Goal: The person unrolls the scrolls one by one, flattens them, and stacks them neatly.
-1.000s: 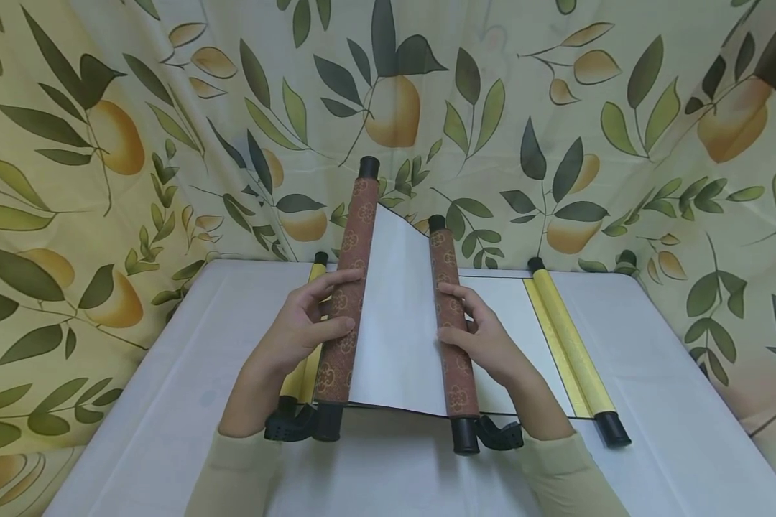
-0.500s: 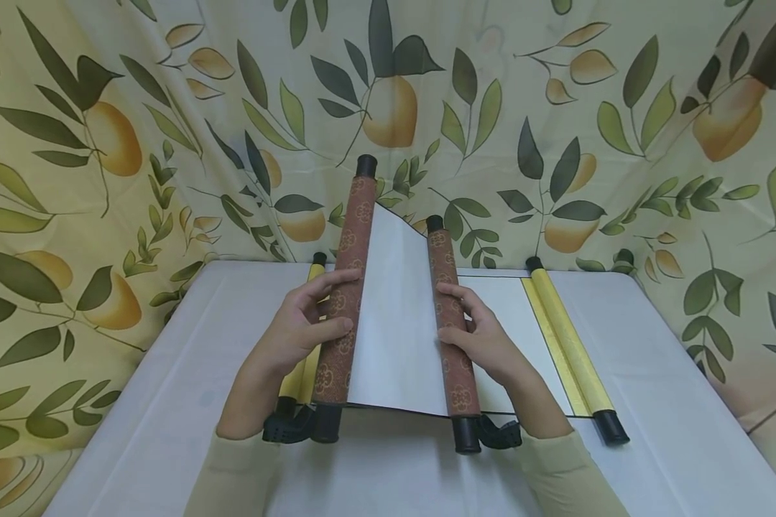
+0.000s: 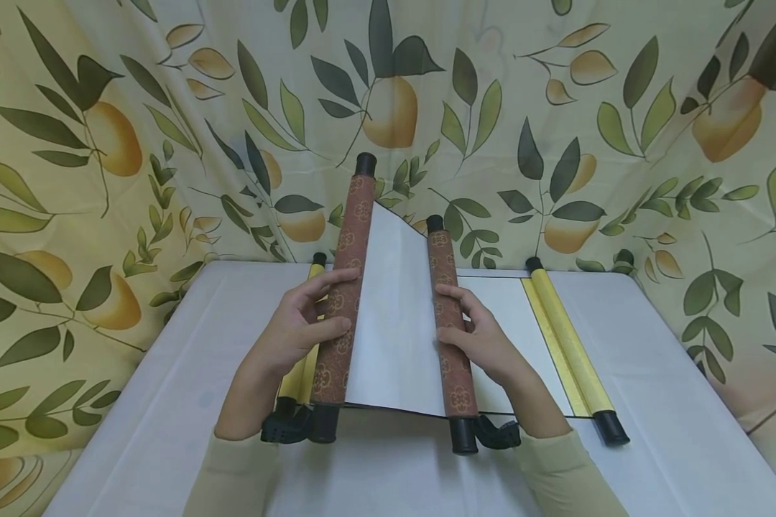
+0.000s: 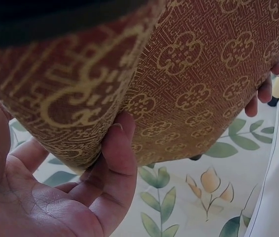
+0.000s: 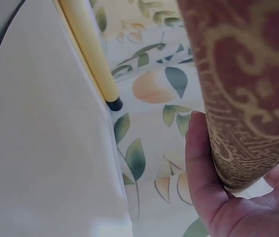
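Observation:
A hanging scroll with red-brown, gold-patterned brocade [image 3: 354, 222] is held up, partly unrolled, above the table in the head view. Its blank white paper [image 3: 397, 323] spans the two rolls, and black knobs cap their ends. My left hand [image 3: 297, 323] grips the left roll, thumb and fingers around it; the left wrist view shows fingertips curled against the brocade [image 4: 179, 98]. The right roll [image 3: 453, 380] is gripped by my right hand [image 3: 485, 334]. Beneath lies a second scroll, opened flat, its yellow right roller [image 3: 569, 337] visible and its middle hidden.
A white-covered table [image 3: 672, 431] carries both scrolls. The second scroll's yellow left roller [image 3: 291, 384] shows partly behind my left arm. Behind the table hangs a leaf-and-fruit patterned cloth [image 3: 524, 86]. Black devices [image 3: 499, 433] are strapped at both wrists.
Both hands keep their grip on the brocade scroll. The left roll has shifted very slightly left and up; the flat yellow scroll has stayed in place.

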Motion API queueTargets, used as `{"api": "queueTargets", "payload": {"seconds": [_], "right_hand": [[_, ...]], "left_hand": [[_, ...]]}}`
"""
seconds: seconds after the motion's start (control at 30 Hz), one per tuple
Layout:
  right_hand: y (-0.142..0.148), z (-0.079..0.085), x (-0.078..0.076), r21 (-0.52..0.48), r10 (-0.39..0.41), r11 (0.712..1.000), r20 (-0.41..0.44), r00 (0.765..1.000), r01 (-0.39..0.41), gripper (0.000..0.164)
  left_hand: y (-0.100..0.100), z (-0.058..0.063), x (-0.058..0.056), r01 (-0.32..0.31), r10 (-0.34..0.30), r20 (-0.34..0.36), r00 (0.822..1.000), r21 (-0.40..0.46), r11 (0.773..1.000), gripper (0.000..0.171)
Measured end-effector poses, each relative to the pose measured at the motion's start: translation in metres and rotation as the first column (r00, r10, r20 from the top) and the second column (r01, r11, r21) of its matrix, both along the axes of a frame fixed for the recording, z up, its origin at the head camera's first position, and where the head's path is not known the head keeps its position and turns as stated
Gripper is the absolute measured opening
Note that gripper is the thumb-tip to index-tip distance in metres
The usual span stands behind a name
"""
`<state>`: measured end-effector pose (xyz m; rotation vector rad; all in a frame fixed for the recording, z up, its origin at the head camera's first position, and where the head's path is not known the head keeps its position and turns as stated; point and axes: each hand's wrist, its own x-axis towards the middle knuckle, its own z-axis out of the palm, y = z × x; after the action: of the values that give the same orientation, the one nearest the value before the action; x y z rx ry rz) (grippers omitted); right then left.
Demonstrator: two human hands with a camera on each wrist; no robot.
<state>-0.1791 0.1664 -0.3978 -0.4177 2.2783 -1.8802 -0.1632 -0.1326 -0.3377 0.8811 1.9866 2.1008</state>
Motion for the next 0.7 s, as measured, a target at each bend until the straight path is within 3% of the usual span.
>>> {"api": "queueTargets", "payload": {"seconds": [0.4, 0.7], "right_hand": [[0.0005, -0.0001, -0.0001, 0.020, -0.006, 1.000, -0.020, 1.000, 0.007, 0.063], [-0.0005, 0.0006, 0.0002, 0.040, -0.005, 0.999, -0.053, 0.999, 0.007, 0.065]], "left_hand": [[-0.0027, 0.0024, 0.0025, -0.017, 0.016, -0.043, 0.999, -0.026, 1.000, 0.057], [-0.0044, 0.0044, 0.0045, -0.017, 0.017, -0.012, 1.000, 0.006, 1.000, 0.058]]}}
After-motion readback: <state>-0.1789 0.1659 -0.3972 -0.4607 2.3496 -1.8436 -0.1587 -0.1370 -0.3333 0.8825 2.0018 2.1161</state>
